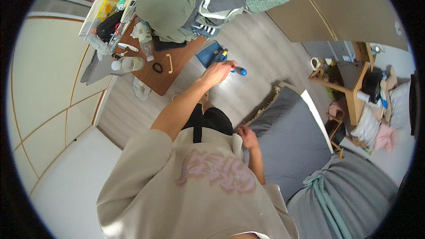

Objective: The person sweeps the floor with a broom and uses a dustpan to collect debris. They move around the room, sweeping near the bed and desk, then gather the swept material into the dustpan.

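Note:
My left hand (219,72) is closed around a handle with a blue rounded end (240,71) that sticks out past the fingers. Just beyond that hand, a blue dustpan (209,54) lies low over the grey floor, with a yellow and dark piece (221,55) at its side. Whether the handle joins the dustpan or a brush is hidden by the hand. My right hand (247,136) hangs beside my hip, near the edge of a bed with a grey cover (289,132). Its fingers are loosely bent and apart, with nothing seen in them.
A brown wooden table (159,81) at upper left bears clothes (169,3), plastic bottles (132,64), a black hair tie (157,68) and a pale handle (170,63). A plastic bag (141,88) is below its edge. A wooden desk (355,96) stands at right.

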Action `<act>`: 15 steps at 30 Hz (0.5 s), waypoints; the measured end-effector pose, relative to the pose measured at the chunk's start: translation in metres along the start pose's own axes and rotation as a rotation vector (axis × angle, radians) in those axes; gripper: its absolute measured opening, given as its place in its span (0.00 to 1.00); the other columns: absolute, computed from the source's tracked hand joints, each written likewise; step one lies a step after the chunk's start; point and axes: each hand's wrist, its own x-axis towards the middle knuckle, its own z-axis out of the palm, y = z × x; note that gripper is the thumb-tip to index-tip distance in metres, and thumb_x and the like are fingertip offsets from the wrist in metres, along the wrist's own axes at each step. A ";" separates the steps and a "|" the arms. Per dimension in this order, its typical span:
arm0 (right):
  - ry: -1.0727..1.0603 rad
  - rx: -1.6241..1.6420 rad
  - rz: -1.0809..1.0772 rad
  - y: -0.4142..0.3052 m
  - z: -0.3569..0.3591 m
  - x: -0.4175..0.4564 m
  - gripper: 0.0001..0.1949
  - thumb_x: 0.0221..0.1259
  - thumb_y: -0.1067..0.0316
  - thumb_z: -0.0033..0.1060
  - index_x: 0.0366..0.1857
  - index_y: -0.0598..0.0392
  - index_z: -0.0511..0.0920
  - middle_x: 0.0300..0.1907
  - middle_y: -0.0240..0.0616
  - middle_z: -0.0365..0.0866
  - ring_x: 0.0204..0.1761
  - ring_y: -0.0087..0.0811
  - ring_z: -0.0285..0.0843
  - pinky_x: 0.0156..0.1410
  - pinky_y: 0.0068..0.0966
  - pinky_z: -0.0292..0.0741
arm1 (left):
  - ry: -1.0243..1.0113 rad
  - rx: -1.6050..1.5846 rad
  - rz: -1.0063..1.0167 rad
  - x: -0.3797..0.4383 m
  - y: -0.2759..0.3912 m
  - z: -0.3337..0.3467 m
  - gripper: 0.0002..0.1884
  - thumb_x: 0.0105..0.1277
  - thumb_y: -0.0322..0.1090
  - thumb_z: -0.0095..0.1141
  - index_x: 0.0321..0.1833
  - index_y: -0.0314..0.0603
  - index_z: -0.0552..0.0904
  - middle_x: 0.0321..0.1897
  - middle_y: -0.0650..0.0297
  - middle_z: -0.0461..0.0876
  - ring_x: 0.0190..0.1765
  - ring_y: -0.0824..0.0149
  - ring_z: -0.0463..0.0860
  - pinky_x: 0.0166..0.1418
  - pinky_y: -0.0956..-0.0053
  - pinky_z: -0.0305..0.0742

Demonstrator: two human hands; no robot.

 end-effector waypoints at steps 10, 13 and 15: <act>0.080 0.103 -0.038 0.034 -0.016 0.008 0.15 0.69 0.58 0.52 0.47 0.59 0.80 0.35 0.43 0.85 0.38 0.32 0.83 0.46 0.29 0.77 | 0.196 0.080 -0.032 0.062 -0.024 -0.042 0.11 0.71 0.31 0.47 0.54 0.44 0.73 0.44 0.48 0.83 0.45 0.44 0.82 0.47 0.51 0.77; 0.048 0.134 -0.078 0.035 -0.011 0.011 0.15 0.69 0.58 0.52 0.47 0.59 0.79 0.34 0.43 0.85 0.36 0.33 0.82 0.45 0.29 0.76 | 0.545 0.079 0.031 0.075 -0.057 -0.041 0.11 0.70 0.30 0.47 0.54 0.43 0.73 0.42 0.48 0.83 0.44 0.43 0.83 0.46 0.50 0.77; 0.004 0.119 -0.128 0.033 -0.006 0.018 0.15 0.69 0.58 0.53 0.47 0.59 0.79 0.34 0.43 0.84 0.36 0.32 0.82 0.45 0.29 0.76 | 0.519 0.002 -0.061 0.084 -0.073 -0.044 0.12 0.70 0.32 0.47 0.55 0.43 0.74 0.40 0.49 0.84 0.43 0.43 0.83 0.46 0.50 0.78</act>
